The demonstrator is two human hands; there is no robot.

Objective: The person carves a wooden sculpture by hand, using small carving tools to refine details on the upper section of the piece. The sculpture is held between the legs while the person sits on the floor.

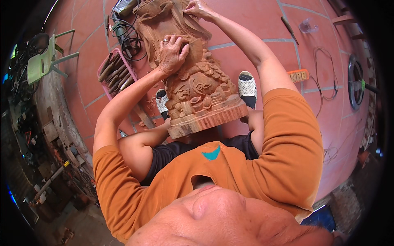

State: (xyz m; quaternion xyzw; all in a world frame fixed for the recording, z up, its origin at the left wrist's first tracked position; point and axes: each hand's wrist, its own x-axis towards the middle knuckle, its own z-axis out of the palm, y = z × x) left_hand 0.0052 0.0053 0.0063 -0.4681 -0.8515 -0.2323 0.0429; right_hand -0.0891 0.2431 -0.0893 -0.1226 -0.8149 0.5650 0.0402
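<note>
Our left hand (pixel 173 55) lies on the wooden carving (pixel 201 88) between our legs, our right hand (pixel 200 9) at its far end; we cannot tell either grip. A pink basket (pixel 131 69) sits left, a power strip (pixel 298 75) right.

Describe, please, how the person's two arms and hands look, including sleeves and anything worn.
Short orange-brown fabric sleeves leave the forearms bare. The left hand wears a thin, shiny ring; the right hand shows none. Neither hand has a glove.
</note>
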